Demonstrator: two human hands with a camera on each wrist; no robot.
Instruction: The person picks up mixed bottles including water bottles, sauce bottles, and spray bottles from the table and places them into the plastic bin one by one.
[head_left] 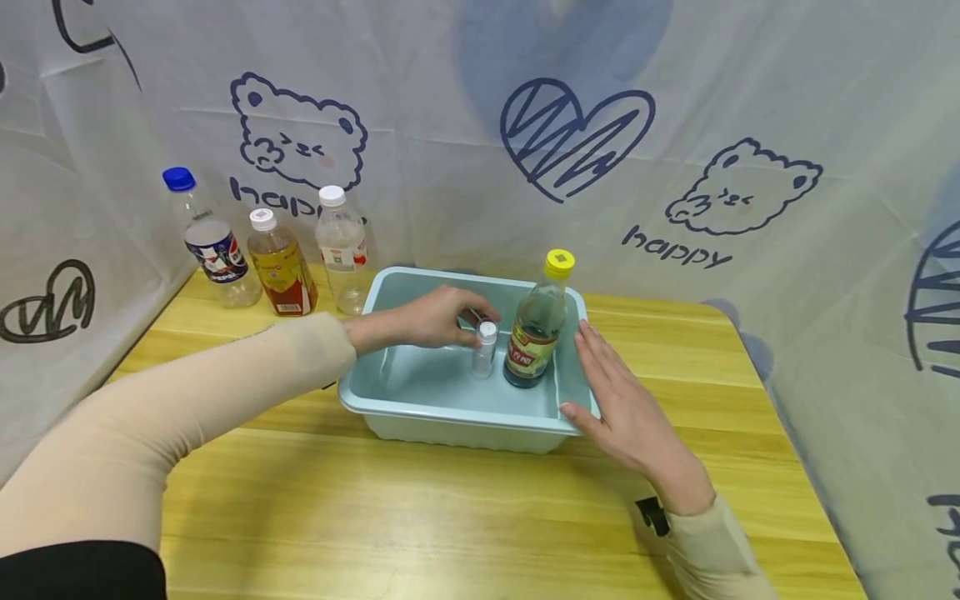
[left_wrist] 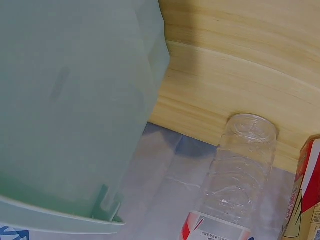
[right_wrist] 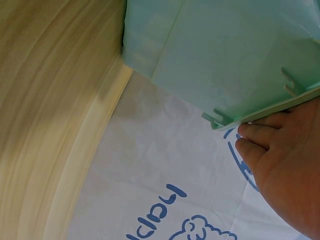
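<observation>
A light blue plastic bin (head_left: 450, 407) stands on the wooden table. Reaching over its left side, my left hand (head_left: 438, 318) has thumb and fingers bent about the top of a small clear bottle (head_left: 483, 358) with a white cap. That bottle is upright inside the bin. To its right, also in the bin, a sauce bottle (head_left: 534, 337) with a yellow cap and dark liquid leans slightly. My right hand (head_left: 626, 408) lies along the bin's right rim with straight fingers. In the right wrist view, its fingers (right_wrist: 260, 132) touch the rim from outside.
Left of the bin stand a Pepsi bottle (head_left: 217, 254) with a blue cap, an amber drink bottle (head_left: 283, 271) and a clear bottle (head_left: 342, 262) with a white cap, close to the bin's corner. A printed cloth (head_left: 450, 167) hangs behind the table (head_left: 450, 517).
</observation>
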